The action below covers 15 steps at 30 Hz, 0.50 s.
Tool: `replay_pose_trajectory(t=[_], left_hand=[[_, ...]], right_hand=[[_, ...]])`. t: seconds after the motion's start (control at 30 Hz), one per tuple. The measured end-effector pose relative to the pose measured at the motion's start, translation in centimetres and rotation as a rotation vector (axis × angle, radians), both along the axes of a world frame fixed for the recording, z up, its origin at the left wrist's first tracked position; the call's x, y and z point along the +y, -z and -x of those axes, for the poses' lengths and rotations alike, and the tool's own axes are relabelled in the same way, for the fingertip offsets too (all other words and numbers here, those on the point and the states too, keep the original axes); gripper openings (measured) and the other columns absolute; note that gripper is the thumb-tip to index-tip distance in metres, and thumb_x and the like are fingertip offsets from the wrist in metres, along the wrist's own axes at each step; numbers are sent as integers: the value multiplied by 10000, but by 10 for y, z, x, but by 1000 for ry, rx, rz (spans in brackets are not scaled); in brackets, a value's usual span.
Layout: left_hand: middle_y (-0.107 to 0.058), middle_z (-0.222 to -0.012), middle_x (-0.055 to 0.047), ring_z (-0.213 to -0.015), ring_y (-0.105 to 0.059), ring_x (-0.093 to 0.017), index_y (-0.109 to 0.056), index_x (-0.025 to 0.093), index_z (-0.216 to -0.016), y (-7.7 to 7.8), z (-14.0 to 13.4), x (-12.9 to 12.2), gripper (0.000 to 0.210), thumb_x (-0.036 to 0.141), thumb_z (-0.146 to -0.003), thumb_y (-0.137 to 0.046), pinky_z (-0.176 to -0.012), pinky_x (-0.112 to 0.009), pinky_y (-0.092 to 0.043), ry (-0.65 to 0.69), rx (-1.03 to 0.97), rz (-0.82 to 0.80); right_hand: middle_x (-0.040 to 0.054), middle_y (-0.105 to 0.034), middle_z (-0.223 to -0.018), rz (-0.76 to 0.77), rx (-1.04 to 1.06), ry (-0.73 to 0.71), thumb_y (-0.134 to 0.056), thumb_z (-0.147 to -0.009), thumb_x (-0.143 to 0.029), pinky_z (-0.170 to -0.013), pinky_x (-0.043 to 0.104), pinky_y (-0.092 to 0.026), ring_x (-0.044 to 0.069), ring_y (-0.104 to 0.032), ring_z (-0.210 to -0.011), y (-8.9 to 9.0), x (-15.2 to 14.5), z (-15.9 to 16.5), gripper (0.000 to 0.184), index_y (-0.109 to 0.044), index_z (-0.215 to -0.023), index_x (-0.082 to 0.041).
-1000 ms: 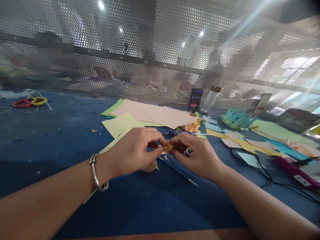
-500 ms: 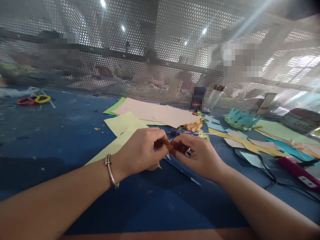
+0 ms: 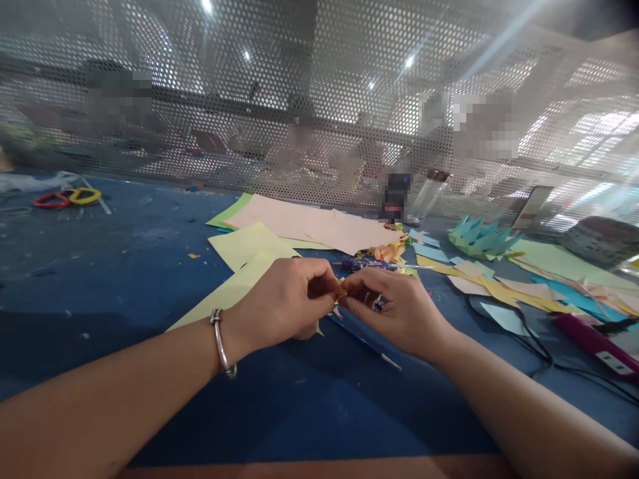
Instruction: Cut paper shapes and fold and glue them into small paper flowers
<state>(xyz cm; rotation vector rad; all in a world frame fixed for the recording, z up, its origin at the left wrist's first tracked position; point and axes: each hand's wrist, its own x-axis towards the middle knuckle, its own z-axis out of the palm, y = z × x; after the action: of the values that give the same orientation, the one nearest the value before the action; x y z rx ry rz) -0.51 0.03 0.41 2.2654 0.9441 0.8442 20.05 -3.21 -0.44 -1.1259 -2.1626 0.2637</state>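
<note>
My left hand [image 3: 287, 296], with a silver bangle at the wrist, and my right hand [image 3: 399, 306] meet fingertip to fingertip above the blue table. Between them they pinch a small piece of yellow-orange paper [image 3: 341, 293], mostly hidden by the fingers. Under the hands a thin blue stick with a pale tip [image 3: 372, 349] lies slantwise on the table. Light yellow sheets of paper [image 3: 249, 246] extend out from behind my left hand. Just beyond my right hand lies a dark blue-handled tool with a thin metal shaft [image 3: 359, 265].
A large pale pink sheet [image 3: 309, 223] lies farther back. Red and yellow scissors handles [image 3: 84, 195] are at far left. On the right are a teal paper crown shape [image 3: 482, 238], paper strips [image 3: 504, 293], a black cable [image 3: 546, 359] and a magenta tool [image 3: 594, 342]. A perforated screen [image 3: 224, 126] stands behind.
The fingers have shifted slightly around the small paper piece, my left fingertips moving a little right. Everything on the table stays put.
</note>
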Motion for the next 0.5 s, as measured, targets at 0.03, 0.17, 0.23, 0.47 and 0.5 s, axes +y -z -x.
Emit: replay_pose_trajectory(t=[0.03, 0.17, 0.23, 0.47, 0.5], left_hand=[[-730, -807, -7, -724, -674, -152, -692, 188, -870, 0, 0, 0, 131, 135, -797, -598, -659, -275, -503, 0, -5, 20], [-731, -804, -13, -725, -673, -159, -683, 185, -864, 1, 0, 0, 121, 141, -792, -597, -659, -281, -509, 2, -24, 66], [-733, -807, -17, -731, -675, -162, -684, 183, -859, 2, 0, 1, 113, 148, -793, -599, -668, -285, -514, -2, -30, 65], [-727, -782, -22, -711, -673, -162, -683, 177, -858, 2, 1, 3, 86, 200, -813, -614, -635, -278, -511, -29, -32, 48], [-726, -779, -22, -710, -673, -161, -682, 176, -850, 2, 1, 3, 80, 194, -810, -615, -634, -278, -511, -29, -32, 47]], right_hand=[[-2, -672, -776, 5, 3, -6, -623, -869, -185, -602, 228, -463, 114, -610, -664, 0, 0, 0, 67, -680, -905, -187], [2, -689, -794, 32, 15, -15, -613, -881, -204, -614, 233, -478, 119, -629, -672, 0, -1, 0, 100, -686, -949, -190], [3, -704, -792, 57, 25, 1, -616, -885, -223, -608, 238, -486, 128, -644, -674, 0, -1, 0, 118, -687, -975, -199], [6, -746, -849, 109, 68, -9, -626, -873, -199, -645, 253, -520, 146, -688, -716, 0, 0, 1, 137, -688, -994, -216], [6, -745, -851, 107, 64, -5, -628, -870, -192, -646, 254, -519, 144, -684, -715, 0, 0, 2, 133, -691, -985, -215]])
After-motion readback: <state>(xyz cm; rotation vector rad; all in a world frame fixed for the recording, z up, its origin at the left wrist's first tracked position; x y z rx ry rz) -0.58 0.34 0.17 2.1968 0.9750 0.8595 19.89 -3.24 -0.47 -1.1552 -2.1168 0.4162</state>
